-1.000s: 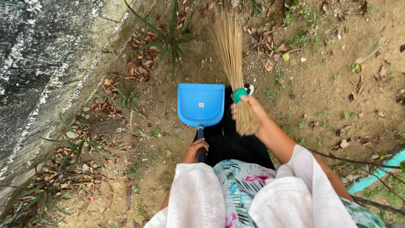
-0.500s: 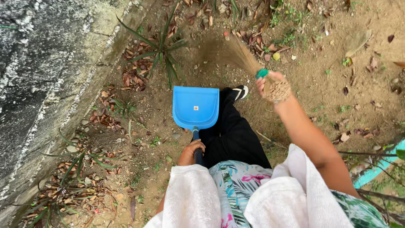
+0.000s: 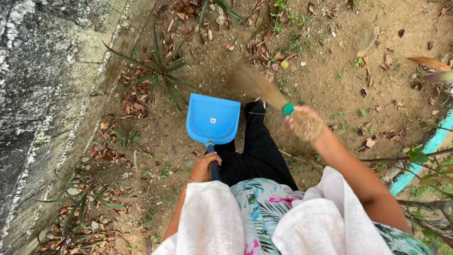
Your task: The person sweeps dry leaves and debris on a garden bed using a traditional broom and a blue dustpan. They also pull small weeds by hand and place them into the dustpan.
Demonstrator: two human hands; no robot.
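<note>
Bare brown dirt [image 3: 330, 94] scattered with dry leaves fills the ground, edged on one side by a grey concrete wall [image 3: 37, 94]. A spiky green plant [image 3: 163, 73] grows near the wall. A blue dustpan [image 3: 213, 119] rests flat on the soil, its dark handle gripped by the left hand [image 3: 204, 167]. The right hand [image 3: 304, 123] clasps a straw broom [image 3: 257, 85], its bristles blurred just beside the pan.

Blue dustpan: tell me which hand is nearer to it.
Left. The left hand grips the handle of the blue dustpan; the right hand holds the straw broom off to its right, apart.
</note>
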